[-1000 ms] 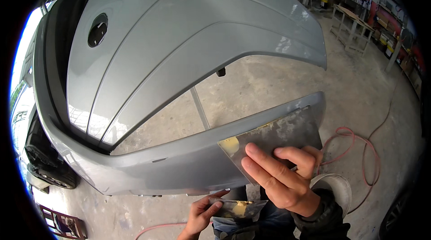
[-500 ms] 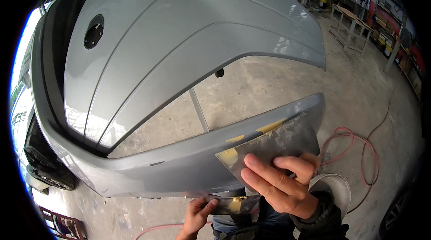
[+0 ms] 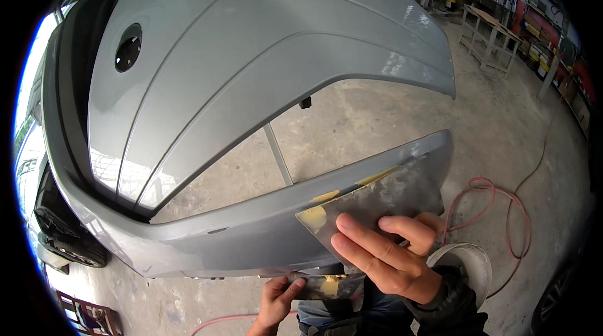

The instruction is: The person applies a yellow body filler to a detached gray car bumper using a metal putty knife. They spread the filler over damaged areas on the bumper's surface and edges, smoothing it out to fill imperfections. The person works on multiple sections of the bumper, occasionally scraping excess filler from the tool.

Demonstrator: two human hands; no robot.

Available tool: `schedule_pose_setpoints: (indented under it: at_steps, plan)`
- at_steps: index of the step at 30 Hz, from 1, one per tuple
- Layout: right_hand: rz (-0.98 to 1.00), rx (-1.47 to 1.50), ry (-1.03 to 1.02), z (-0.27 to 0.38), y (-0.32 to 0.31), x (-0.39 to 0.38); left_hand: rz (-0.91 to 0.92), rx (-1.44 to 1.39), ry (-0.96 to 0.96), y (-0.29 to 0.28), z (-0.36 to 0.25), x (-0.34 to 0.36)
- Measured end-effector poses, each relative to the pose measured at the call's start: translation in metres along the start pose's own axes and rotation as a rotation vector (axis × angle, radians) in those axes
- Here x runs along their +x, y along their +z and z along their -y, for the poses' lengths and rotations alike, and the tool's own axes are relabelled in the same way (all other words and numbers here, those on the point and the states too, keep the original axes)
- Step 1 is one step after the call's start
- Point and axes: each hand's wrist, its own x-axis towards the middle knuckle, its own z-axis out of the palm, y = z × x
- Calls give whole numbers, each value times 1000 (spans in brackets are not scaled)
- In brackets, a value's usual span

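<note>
My right hand (image 3: 392, 257) grips a broad, thin grey filler spreader (image 3: 358, 198), fingers laid along its face and pointing up-left. Yellow body filler (image 3: 313, 216) coats the spreader's left corner. The spreader lies over the front of a grey car bumper (image 3: 245, 216), on which patches of yellow filler (image 3: 325, 196) show just above the blade. Lower down, my left hand (image 3: 277, 300) pinches the left end of a second dark flat plate (image 3: 352, 286), smeared with yellow filler. Part of the bumper is hidden behind the spreader and my right hand.
Beyond the bumper stands a large grey body panel (image 3: 207, 72) with a round opening. To my right are a pale bucket (image 3: 477, 267) and a red hose (image 3: 487, 185) on the concrete floor. A wooden work table (image 3: 490, 28) stands far right.
My right hand and the spreader have shifted slightly to the left along the bumper, covering more of the left filler patch. The left hand and its plate have barely moved.
</note>
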Motion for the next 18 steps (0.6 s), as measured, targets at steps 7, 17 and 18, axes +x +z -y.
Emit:
schedule_pose_setpoints:
  at_steps: [7,17,18]
  plan:
    - [14,-11,2,-2,5,2,-4,17,-3,2,-3,0]
    - [11,-48,-25,-6,1,7,22,48,38,2,-5,0]
    - [9,-42,-23,-6,3,6,21,55,37,1,-5,-1]
